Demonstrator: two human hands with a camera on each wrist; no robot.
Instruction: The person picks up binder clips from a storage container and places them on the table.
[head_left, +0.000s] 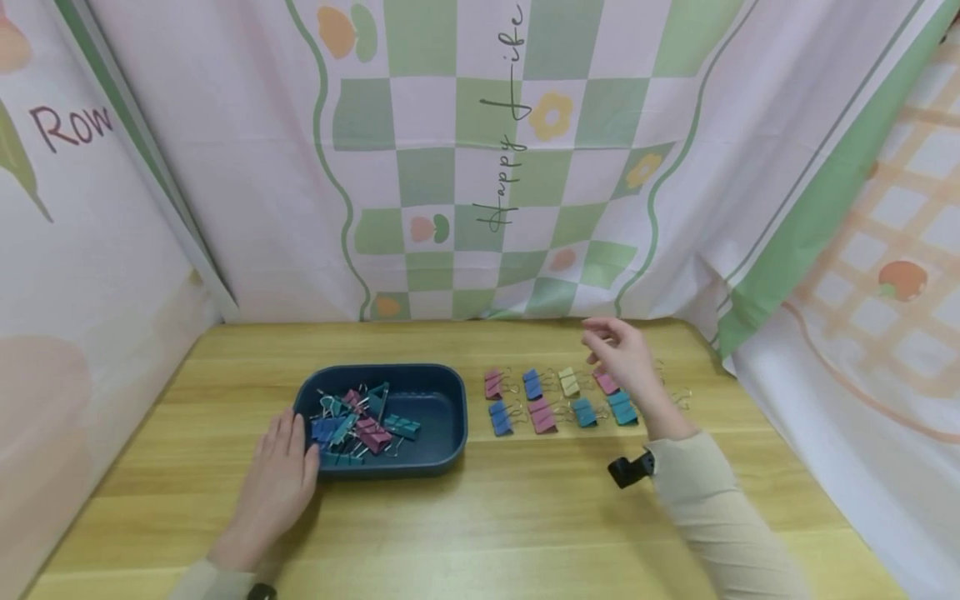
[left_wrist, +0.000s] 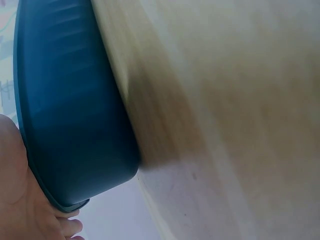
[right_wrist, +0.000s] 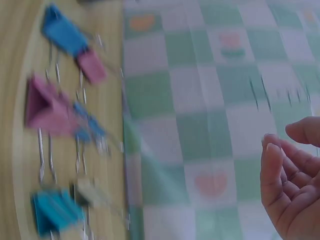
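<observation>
In the head view, a dark blue plastic box (head_left: 442, 425) holds a jumbled pile of blue, teal and pink binder clips (head_left: 372, 433). My left hand (head_left: 277, 475) rests against the box's left end, its fingers extended along the rim. To the right of the box, several binder clips stand in two rows, among them a yellow clip (head_left: 568, 382), a large pink clip (head_left: 542, 415) and a teal clip (head_left: 622, 408). My right hand (head_left: 624, 357) is raised over the right end of the back row, fingers loosely bent with nothing between them, as the right wrist view also shows.
The wooden table (head_left: 525, 525) ends at a hanging checkered cloth (head_left: 487, 167) behind the clips. More printed cloth hangs at the left and right sides. My right forearm passes over the table's right part, partly covering the clips there.
</observation>
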